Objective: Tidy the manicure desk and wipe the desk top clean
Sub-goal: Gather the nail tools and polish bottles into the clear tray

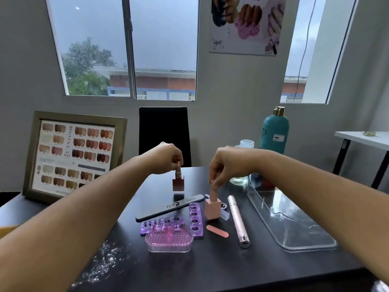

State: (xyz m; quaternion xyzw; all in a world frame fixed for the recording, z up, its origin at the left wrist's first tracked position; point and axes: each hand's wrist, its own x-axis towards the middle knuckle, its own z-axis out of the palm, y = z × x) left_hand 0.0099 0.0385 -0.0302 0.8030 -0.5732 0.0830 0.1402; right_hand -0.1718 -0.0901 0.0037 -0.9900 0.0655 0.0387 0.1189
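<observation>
My left hand (168,158) pinches the cap of a dark red nail polish bottle (178,183), which hangs a little above the black desk (221,268). By its cap my right hand (226,165) holds a pink polish bottle (213,208); I cannot tell whether that bottle touches the desk. Below them lie a black nail file (168,207), purple toe separators (195,220), a pink plastic tray (169,241), a small pink file (217,231) and a pink pen-shaped tool (239,222). White powder (103,262) is scattered at the front left.
A clear acrylic tray (294,224) lies at the right. A teal bottle (273,131) and small clear jars (244,144) stand behind it. A framed nail colour chart (73,154) leans at the back left. A black chair (164,131) faces the desk's far side.
</observation>
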